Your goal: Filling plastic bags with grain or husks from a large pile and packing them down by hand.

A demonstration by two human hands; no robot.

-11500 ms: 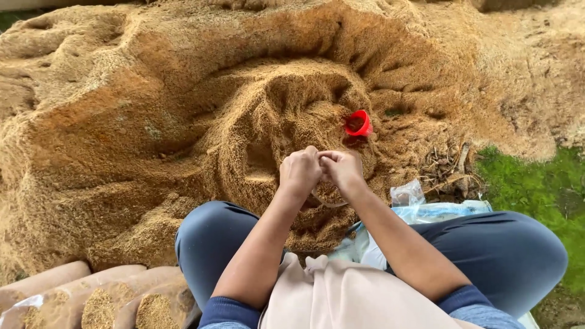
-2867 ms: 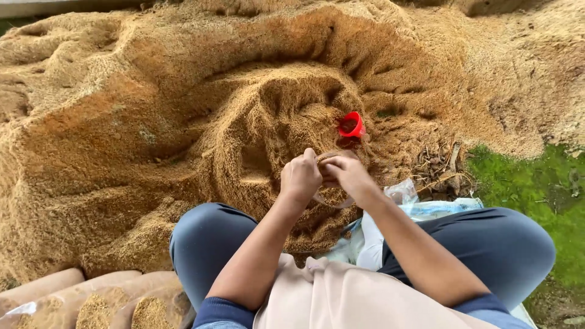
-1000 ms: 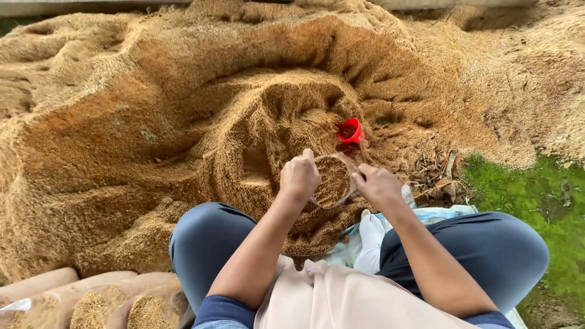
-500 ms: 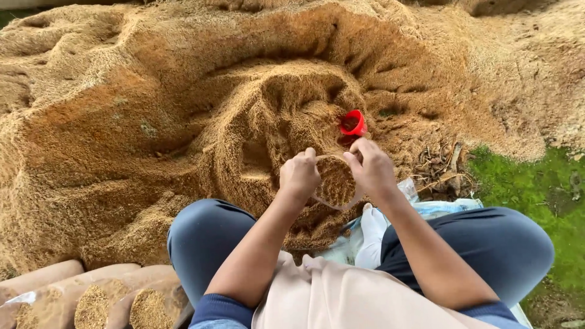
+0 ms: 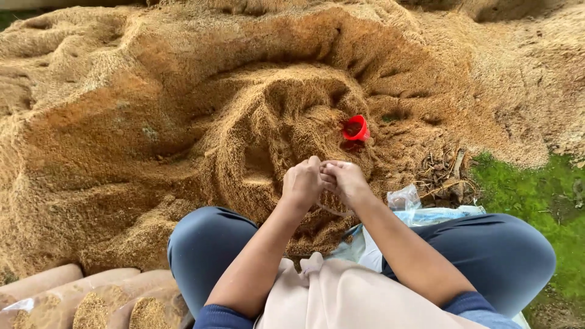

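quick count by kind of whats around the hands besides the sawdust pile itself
red cup: 1
filled sawdust bags at lower left: 3 at least
clear plastic bags by the right knee: a bunch, number unclear
hands, left hand and right hand, pressed together: 2
total: 6 sure, plus the clear bags

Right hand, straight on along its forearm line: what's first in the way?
The right hand points up-left and already meets the left hand. Past that, probably the husk mound; the red cup lies off to the right of the line. Depth unclear.
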